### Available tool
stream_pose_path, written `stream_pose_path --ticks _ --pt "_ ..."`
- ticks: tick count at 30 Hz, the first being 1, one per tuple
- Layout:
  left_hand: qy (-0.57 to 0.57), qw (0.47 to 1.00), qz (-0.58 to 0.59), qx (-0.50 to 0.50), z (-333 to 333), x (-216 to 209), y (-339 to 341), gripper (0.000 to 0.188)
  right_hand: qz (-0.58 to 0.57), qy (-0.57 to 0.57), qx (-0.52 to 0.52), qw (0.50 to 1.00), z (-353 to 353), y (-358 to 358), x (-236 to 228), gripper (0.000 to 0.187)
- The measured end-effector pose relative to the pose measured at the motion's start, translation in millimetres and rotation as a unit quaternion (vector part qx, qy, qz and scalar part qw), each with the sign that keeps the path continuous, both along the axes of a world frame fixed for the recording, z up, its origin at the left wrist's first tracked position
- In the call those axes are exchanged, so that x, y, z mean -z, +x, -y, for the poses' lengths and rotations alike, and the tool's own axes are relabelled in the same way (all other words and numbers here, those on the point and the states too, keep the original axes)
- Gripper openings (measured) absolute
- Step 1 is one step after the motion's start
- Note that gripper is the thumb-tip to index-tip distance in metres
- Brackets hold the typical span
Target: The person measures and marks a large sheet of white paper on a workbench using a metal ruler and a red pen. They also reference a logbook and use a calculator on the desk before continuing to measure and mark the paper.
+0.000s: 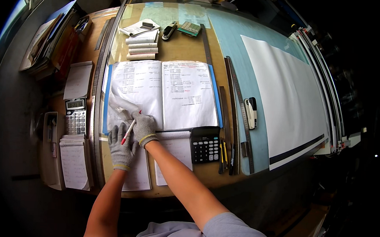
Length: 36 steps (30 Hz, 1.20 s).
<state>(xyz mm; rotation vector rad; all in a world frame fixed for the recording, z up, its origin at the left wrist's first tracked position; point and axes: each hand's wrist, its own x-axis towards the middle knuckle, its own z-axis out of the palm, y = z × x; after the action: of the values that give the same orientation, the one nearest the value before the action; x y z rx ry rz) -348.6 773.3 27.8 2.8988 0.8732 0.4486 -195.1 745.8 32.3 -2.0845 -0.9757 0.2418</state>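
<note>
An open blue folder of printed sheets lies before me. My right hand, in a grey knitted glove, is closed around a white pen with red ends over the left page. That page's lower left part is curled up and creased beside my right fingers; whether they also grip the paper I cannot tell. My left hand, gloved alike, rests with fingers apart at the folder's lower left edge, above a loose written sheet.
A black calculator and yellow cutter knives lie right of my right forearm. Rulers, a white stapler and a large white sheet are further right. Paper pads and a black stapler stand behind the folder; a silver calculator lies left.
</note>
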Motion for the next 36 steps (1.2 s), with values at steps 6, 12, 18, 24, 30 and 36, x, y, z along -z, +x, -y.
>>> stream_pose_path --ticks 6,12,18,24,30,36 --pt "0.004 1.0 -0.014 -0.005 0.8 -3.1 0.1 0.068 0.02 0.012 0.001 1.0 1.4 -0.1 -1.3 0.01" --pt "-0.004 1.0 -0.015 -0.011 0.0 -1.1 0.1 0.067 0.026 -0.002 0.0 1.0 1.0 -0.8 0.2 0.009" --pt "-0.007 1.0 -0.004 -0.013 1.4 -3.5 1.1 0.065 0.024 -0.001 -0.005 1.0 2.0 0.0 -3.5 0.008" --pt "-0.016 0.999 -0.016 -0.023 0.4 1.1 0.0 0.064 0.023 -0.002 -0.013 1.0 1.6 1.1 -2.4 0.009" --pt "-0.016 1.0 -0.001 -0.018 1.3 0.5 0.9 0.063 0.029 -0.005 -0.014 0.999 1.8 1.3 0.5 0.011" --pt "-0.011 1.0 -0.003 -0.012 0.7 -1.3 0.6 0.063 0.019 -0.002 -0.011 1.0 2.3 1.3 -1.4 0.009"
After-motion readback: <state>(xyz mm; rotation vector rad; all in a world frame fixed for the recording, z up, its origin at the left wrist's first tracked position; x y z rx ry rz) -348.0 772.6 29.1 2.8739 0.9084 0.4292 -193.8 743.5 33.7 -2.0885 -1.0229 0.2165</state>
